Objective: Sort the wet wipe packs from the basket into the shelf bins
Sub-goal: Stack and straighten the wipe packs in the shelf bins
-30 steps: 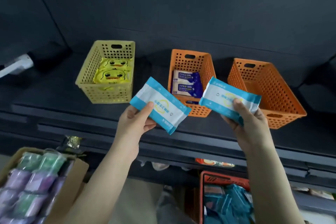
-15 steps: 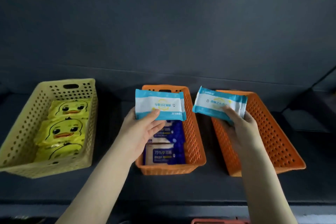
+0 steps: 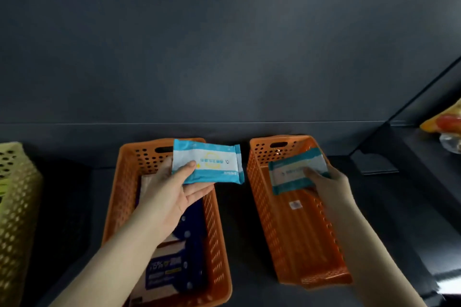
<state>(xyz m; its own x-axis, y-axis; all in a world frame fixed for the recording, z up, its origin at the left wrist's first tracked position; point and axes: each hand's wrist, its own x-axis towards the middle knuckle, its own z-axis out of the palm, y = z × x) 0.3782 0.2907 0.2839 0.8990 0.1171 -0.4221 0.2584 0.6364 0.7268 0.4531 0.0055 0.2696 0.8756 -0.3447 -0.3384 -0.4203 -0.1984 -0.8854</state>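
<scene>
Navy packs (image 3: 174, 269) are laid flat in the middle orange bin (image 3: 215, 232) at 6 o'clock. The yellow bin (image 3: 17, 207) is cut off at 9. The left hand (image 3: 172, 197) is held over the middle bin, with the left pack (image 3: 212, 164) pinched thumb-on-top above its far end. The right hand (image 3: 329, 187) is held inside the right orange bin (image 3: 299, 244) at 4, with the right pack (image 3: 294, 172) gripped and tilted; floor contact cannot be told. The dark back panel (image 3: 224, 45) is seen at 12.
</scene>
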